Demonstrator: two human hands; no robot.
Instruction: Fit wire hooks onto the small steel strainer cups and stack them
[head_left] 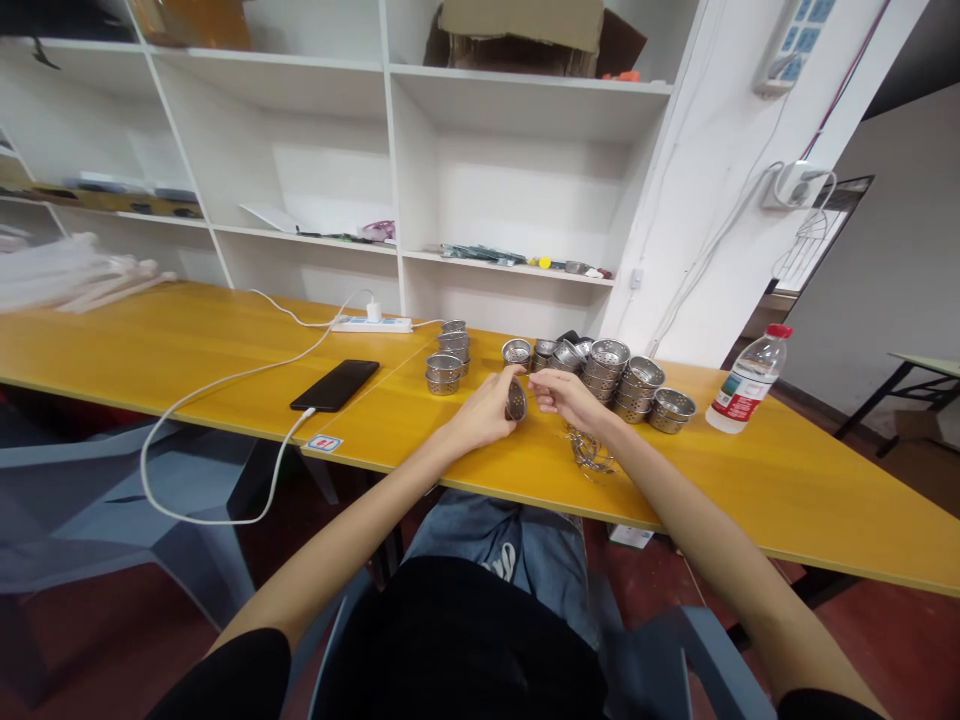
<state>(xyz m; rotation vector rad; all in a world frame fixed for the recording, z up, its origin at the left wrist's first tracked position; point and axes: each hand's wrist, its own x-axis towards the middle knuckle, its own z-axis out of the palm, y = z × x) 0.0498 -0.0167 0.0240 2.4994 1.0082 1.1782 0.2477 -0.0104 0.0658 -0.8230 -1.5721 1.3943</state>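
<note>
My left hand [484,412] gripping holey metal cup [516,400], in from front edge of desk [787,480]; right hand [568,397] near it, can't tell if holding anything. Cup-handling step, I reckon; next move needs steady left.

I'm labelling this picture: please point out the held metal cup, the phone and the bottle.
Held metal cup [517,399], head view: its perforated face.
Phone [335,386], head view: middle of its dark screen.
Bottle [744,392], head view: its label.
</note>
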